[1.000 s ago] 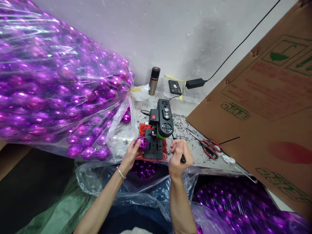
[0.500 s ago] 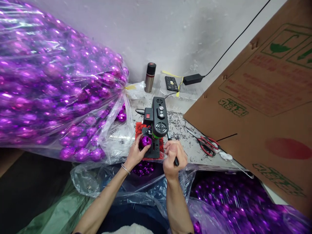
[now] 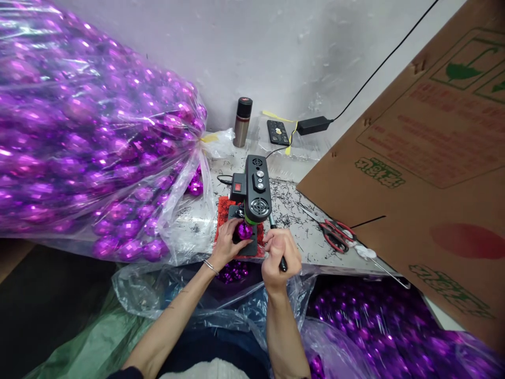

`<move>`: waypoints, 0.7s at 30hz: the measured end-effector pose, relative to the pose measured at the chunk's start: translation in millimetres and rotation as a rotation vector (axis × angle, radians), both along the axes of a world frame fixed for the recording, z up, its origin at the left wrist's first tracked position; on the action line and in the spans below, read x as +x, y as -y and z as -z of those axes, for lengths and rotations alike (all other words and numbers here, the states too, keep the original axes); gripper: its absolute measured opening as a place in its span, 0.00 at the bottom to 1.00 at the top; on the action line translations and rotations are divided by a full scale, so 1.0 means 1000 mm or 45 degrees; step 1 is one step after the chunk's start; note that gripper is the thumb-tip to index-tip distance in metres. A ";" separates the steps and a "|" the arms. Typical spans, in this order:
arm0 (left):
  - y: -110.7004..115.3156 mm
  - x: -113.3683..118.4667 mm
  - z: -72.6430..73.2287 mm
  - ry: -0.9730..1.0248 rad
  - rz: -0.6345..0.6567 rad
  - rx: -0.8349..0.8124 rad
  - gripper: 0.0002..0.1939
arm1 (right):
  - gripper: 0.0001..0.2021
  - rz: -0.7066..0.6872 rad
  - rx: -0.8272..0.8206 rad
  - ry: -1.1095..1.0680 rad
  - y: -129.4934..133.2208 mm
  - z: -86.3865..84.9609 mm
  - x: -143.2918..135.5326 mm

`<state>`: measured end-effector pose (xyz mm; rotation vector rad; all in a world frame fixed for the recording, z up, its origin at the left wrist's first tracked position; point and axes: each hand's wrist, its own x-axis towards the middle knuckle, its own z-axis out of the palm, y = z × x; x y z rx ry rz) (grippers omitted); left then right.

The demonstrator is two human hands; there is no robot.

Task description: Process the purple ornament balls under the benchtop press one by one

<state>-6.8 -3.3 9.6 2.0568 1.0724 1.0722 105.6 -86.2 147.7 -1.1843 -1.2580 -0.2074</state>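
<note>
A shiny purple ball ornament (image 3: pixel 245 230) is held by my left hand (image 3: pixel 229 242), thumb and fingers around it. The ball sits beneath the head of a black benchtop press (image 3: pixel 258 184), over its dark base plate (image 3: pixel 248 248). My right hand (image 3: pixel 281 258) is closed in a fist round the black-gripped lever (image 3: pixel 283 265) at the press's right side. A red mat (image 3: pixel 221 210) lies under the press. The ball's top is hidden by the press head.
A large clear bag of purple balls (image 3: pixel 98 131) fills the left. Behind stand a flask (image 3: pixel 242 123), a dark phone-like slab (image 3: pixel 278 132) and a power adapter (image 3: pixel 313 125). Scissors (image 3: pixel 335 234) lie beside a cardboard box (image 3: pixel 414 184). More purple balls (image 3: pixel 374 326) sit below the table edge.
My left hand has moved the ball to the right, from beside the press head to under it. My right hand keeps its grip on the lever, nearly in place.
</note>
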 end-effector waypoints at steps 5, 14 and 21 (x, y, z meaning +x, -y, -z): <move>-0.001 -0.002 0.005 0.006 0.060 0.002 0.31 | 0.16 0.009 0.004 0.009 0.001 0.001 -0.001; -0.001 -0.002 0.004 0.005 0.073 0.008 0.30 | 0.18 0.094 0.203 0.109 -0.010 0.055 -0.001; 0.000 -0.001 0.005 0.020 0.079 -0.029 0.31 | 0.19 0.091 0.251 0.039 -0.014 0.062 -0.004</move>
